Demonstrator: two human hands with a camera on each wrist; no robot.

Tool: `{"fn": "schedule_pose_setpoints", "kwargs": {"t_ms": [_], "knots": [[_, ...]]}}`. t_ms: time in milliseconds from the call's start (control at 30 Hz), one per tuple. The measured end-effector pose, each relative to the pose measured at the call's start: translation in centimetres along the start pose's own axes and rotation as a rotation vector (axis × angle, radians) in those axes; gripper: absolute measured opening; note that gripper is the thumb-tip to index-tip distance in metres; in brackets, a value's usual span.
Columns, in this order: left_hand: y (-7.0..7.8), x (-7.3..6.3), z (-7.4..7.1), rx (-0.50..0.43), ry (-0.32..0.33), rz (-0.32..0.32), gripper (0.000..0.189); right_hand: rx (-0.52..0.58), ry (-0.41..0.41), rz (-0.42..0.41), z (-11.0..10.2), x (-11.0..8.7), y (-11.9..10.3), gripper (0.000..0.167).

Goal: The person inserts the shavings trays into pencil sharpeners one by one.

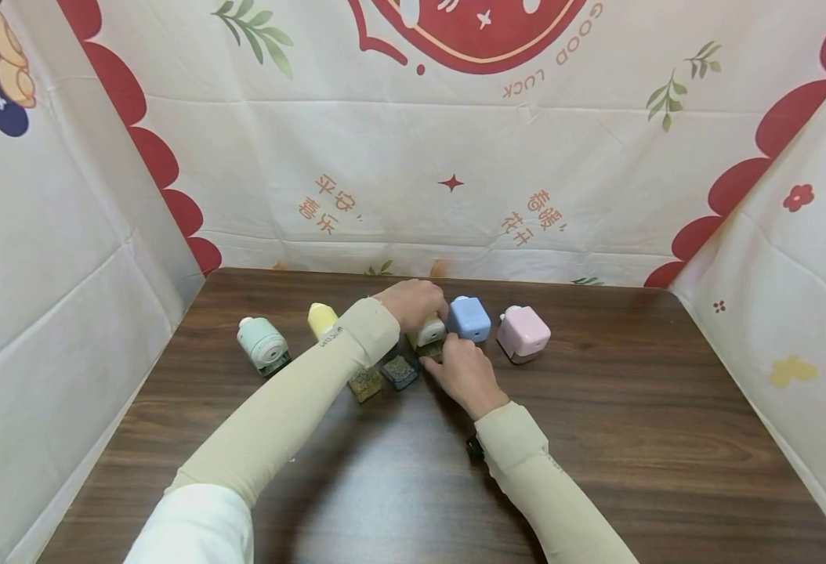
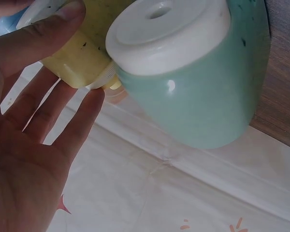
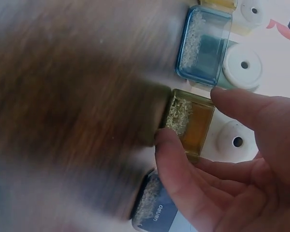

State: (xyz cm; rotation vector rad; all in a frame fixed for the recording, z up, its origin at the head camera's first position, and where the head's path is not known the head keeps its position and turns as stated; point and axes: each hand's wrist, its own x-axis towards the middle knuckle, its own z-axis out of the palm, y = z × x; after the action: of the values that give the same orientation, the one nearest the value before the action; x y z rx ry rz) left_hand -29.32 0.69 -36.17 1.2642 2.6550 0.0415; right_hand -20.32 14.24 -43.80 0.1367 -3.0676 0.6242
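In the head view my left hand (image 1: 413, 305) reaches over the back of a pale yellow pencil sharpener (image 1: 430, 330) with a white front. The left wrist view shows its thumb and fingers around the yellow body (image 2: 79, 60). From the right, my right hand (image 1: 465, 374) grips that sharpener's see-through amber shavings drawer (image 3: 198, 125), thumb at one side and fingers at the front and other side. Pale shavings lie inside the drawer, which juts out below the white front. A mint green sharpener (image 2: 193, 101) stands close beside my left hand.
A blue sharpener (image 1: 469, 319) and a pink one (image 1: 524, 334) stand to the right. Leftward are another yellow sharpener (image 1: 322, 319) and a mint one (image 1: 262, 343). Two shavings drawers, amber (image 1: 366, 384) and bluish (image 1: 400, 372), stick out near my left sleeve. White cloth (image 1: 413, 149) hangs behind the table.
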Motion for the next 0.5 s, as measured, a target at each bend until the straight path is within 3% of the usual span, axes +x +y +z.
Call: {"fn": "schedule_pose_setpoints", "kwargs": {"t_ms": [500], "knots": [[0.2,-0.2,-0.2,0.002,-0.004,-0.002,0.044,0.109,-0.068,-0.029,-1.1,-0.3,1.1,0.046]]}}
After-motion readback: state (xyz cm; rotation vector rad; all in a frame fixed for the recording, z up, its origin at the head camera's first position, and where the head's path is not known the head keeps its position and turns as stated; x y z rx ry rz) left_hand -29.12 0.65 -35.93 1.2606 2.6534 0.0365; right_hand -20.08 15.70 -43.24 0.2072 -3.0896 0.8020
